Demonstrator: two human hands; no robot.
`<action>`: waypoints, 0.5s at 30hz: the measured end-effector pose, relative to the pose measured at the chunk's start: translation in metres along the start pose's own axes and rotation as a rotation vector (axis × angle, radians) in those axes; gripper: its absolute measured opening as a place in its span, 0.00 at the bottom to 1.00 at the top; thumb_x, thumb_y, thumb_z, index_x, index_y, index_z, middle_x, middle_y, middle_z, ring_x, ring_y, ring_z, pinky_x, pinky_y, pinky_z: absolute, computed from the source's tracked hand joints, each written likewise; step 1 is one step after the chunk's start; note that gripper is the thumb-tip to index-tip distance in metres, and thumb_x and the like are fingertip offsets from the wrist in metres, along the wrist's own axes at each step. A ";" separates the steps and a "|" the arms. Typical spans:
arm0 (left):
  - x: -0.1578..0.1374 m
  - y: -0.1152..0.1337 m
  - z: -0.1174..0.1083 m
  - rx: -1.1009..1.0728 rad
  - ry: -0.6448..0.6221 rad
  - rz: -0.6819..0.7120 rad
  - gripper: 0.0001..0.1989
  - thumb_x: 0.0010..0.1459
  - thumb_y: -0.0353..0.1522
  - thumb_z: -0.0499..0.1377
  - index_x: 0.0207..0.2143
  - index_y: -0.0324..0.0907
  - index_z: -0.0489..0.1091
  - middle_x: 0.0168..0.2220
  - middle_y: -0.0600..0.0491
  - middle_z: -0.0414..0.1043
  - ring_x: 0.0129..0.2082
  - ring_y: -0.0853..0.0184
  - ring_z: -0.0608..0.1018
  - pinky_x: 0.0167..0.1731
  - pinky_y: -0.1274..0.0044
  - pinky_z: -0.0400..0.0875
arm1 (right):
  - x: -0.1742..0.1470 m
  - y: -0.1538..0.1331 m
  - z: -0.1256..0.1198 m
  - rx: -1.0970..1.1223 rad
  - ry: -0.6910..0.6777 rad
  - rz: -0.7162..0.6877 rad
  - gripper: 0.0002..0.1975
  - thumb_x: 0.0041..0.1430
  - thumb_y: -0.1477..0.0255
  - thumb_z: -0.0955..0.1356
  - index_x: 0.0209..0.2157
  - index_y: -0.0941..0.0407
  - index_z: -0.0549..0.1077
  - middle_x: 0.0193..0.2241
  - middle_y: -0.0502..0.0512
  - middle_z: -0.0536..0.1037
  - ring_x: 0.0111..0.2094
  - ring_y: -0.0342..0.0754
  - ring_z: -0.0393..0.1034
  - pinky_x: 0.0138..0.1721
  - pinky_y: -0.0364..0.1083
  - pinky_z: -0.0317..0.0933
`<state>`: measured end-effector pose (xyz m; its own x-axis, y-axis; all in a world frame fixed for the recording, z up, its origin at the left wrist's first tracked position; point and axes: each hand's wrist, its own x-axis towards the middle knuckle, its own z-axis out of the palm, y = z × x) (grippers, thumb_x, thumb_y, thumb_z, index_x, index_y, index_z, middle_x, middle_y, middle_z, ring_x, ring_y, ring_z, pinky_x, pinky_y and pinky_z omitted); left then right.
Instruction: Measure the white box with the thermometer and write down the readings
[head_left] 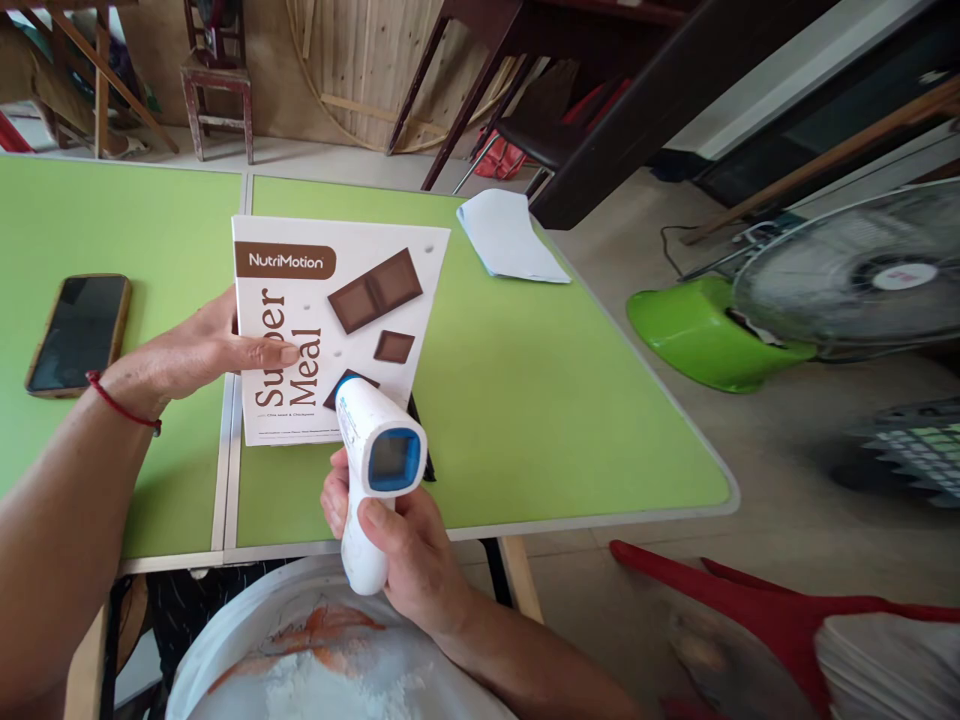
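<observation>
My left hand [217, 345] grips the left side of a white box [300, 300] printed "NutriMotion Super Meal", thumb across its front. The box is held up over the green table, its printed face toward me. In my right hand [409, 540] is a white infrared thermometer [375, 440] with a blue-framed screen, held by its handle. Its front end overlaps the box's lower right corner, and I cannot tell whether they touch. The screen looks dark. Part of a black object [427, 455] shows behind the thermometer; the rest is hidden.
A phone [81, 332] lies on the green table [570, 410] to the left. Folded white paper [510, 235] rests near the far right edge. Beyond the table's right side are a fan [862, 275], a green plastic stool [697, 335] and a red chair [720, 590]. A wooden chair [217, 85] stands behind.
</observation>
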<state>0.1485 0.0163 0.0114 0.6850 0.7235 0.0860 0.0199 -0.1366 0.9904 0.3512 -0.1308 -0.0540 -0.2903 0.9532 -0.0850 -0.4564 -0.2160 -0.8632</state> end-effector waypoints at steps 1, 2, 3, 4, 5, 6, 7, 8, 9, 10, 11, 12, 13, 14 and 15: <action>0.000 0.000 0.000 -0.002 -0.003 0.003 0.33 0.55 0.32 0.66 0.62 0.48 0.60 0.53 0.57 0.73 0.47 0.61 0.76 0.37 0.80 0.74 | 0.000 0.000 0.000 0.004 -0.006 -0.001 0.15 0.57 0.56 0.69 0.35 0.53 0.69 0.26 0.48 0.64 0.26 0.42 0.53 0.28 0.45 0.50; 0.000 0.000 0.000 -0.003 -0.007 0.005 0.33 0.55 0.32 0.66 0.62 0.48 0.61 0.53 0.57 0.73 0.47 0.61 0.76 0.37 0.80 0.74 | 0.000 0.001 0.000 0.010 -0.012 -0.003 0.14 0.57 0.57 0.69 0.35 0.53 0.69 0.26 0.48 0.64 0.26 0.42 0.53 0.28 0.45 0.50; 0.000 0.000 0.000 -0.004 -0.012 0.006 0.32 0.56 0.32 0.66 0.62 0.48 0.61 0.53 0.57 0.73 0.47 0.62 0.76 0.37 0.80 0.74 | 0.000 0.002 0.001 0.017 -0.017 -0.006 0.14 0.57 0.57 0.68 0.34 0.53 0.69 0.26 0.48 0.64 0.26 0.42 0.52 0.28 0.45 0.49; 0.000 0.000 0.000 -0.005 -0.016 0.008 0.32 0.56 0.33 0.65 0.62 0.48 0.60 0.53 0.57 0.73 0.46 0.62 0.77 0.37 0.80 0.74 | 0.000 0.003 0.001 0.021 -0.019 -0.009 0.13 0.58 0.57 0.68 0.34 0.53 0.69 0.26 0.48 0.64 0.26 0.42 0.52 0.28 0.45 0.49; 0.000 0.000 0.001 -0.005 -0.016 0.008 0.32 0.56 0.33 0.65 0.62 0.47 0.60 0.54 0.57 0.73 0.46 0.63 0.77 0.37 0.80 0.74 | 0.000 0.004 0.002 0.022 -0.019 -0.013 0.13 0.58 0.57 0.68 0.34 0.53 0.69 0.26 0.48 0.64 0.26 0.42 0.52 0.28 0.45 0.49; 0.000 0.000 0.001 -0.005 -0.010 0.006 0.32 0.57 0.34 0.65 0.62 0.47 0.60 0.54 0.57 0.72 0.46 0.63 0.77 0.37 0.80 0.74 | 0.000 0.004 0.003 0.021 -0.016 -0.017 0.13 0.58 0.57 0.68 0.34 0.53 0.69 0.26 0.48 0.64 0.26 0.42 0.52 0.28 0.45 0.49; 0.000 0.000 0.002 -0.006 -0.001 0.004 0.32 0.57 0.34 0.66 0.62 0.46 0.60 0.54 0.57 0.73 0.46 0.63 0.77 0.37 0.80 0.74 | -0.001 0.003 0.003 0.015 -0.017 -0.016 0.13 0.58 0.57 0.68 0.34 0.53 0.69 0.26 0.48 0.64 0.26 0.42 0.53 0.28 0.45 0.50; 0.000 0.000 0.002 -0.008 0.014 0.004 0.31 0.56 0.35 0.66 0.61 0.46 0.61 0.53 0.57 0.73 0.46 0.63 0.77 0.38 0.80 0.74 | -0.001 0.001 0.003 0.003 -0.024 -0.011 0.13 0.58 0.57 0.68 0.34 0.53 0.69 0.27 0.48 0.64 0.26 0.42 0.53 0.28 0.45 0.50; -0.001 0.000 0.002 -0.009 0.037 0.002 0.30 0.56 0.35 0.67 0.60 0.45 0.63 0.52 0.56 0.74 0.46 0.62 0.77 0.38 0.79 0.74 | -0.002 -0.003 0.002 -0.019 -0.037 -0.010 0.14 0.58 0.56 0.68 0.34 0.53 0.69 0.27 0.49 0.65 0.26 0.42 0.54 0.28 0.45 0.51; -0.002 0.001 0.002 -0.007 0.067 0.004 0.29 0.55 0.36 0.67 0.58 0.44 0.65 0.50 0.56 0.75 0.46 0.61 0.77 0.39 0.78 0.75 | -0.002 -0.008 -0.002 -0.058 -0.047 -0.017 0.14 0.58 0.56 0.68 0.34 0.53 0.69 0.27 0.49 0.66 0.26 0.42 0.55 0.28 0.45 0.52; -0.003 0.002 0.001 -0.002 0.105 0.017 0.28 0.54 0.36 0.67 0.57 0.44 0.66 0.49 0.56 0.76 0.46 0.61 0.77 0.40 0.77 0.75 | -0.001 -0.016 -0.007 -0.120 -0.048 -0.033 0.15 0.59 0.55 0.67 0.34 0.53 0.70 0.27 0.50 0.67 0.27 0.43 0.56 0.28 0.45 0.54; -0.004 0.003 0.000 0.011 0.155 0.044 0.27 0.54 0.36 0.68 0.55 0.43 0.68 0.47 0.56 0.77 0.46 0.60 0.77 0.41 0.75 0.75 | 0.000 -0.026 -0.014 -0.211 -0.036 -0.062 0.15 0.59 0.55 0.67 0.34 0.53 0.70 0.27 0.51 0.68 0.27 0.43 0.58 0.28 0.45 0.55; -0.005 0.004 -0.001 0.036 0.221 0.085 0.25 0.53 0.36 0.68 0.54 0.43 0.69 0.47 0.57 0.77 0.47 0.59 0.77 0.43 0.74 0.75 | 0.003 -0.037 -0.024 -0.336 0.012 -0.106 0.16 0.59 0.54 0.67 0.35 0.53 0.71 0.27 0.51 0.69 0.27 0.44 0.60 0.28 0.46 0.56; -0.005 0.006 -0.003 0.069 0.294 0.129 0.24 0.53 0.36 0.69 0.52 0.43 0.70 0.47 0.57 0.77 0.48 0.59 0.76 0.45 0.72 0.74 | 0.008 -0.048 -0.037 -0.495 0.076 -0.144 0.16 0.58 0.54 0.67 0.36 0.53 0.71 0.27 0.52 0.69 0.27 0.45 0.61 0.28 0.46 0.58; -0.006 0.006 -0.004 0.104 0.365 0.178 0.25 0.52 0.35 0.70 0.52 0.43 0.70 0.48 0.57 0.77 0.49 0.58 0.76 0.48 0.70 0.73 | 0.013 -0.059 -0.051 -0.677 0.147 -0.174 0.17 0.57 0.54 0.68 0.38 0.53 0.72 0.27 0.52 0.70 0.26 0.46 0.62 0.27 0.46 0.58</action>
<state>0.1417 0.0141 0.0177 0.3815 0.8723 0.3059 0.0107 -0.3350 0.9421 0.4171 -0.0947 -0.0293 -0.1229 0.9908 0.0573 0.1506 0.0757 -0.9857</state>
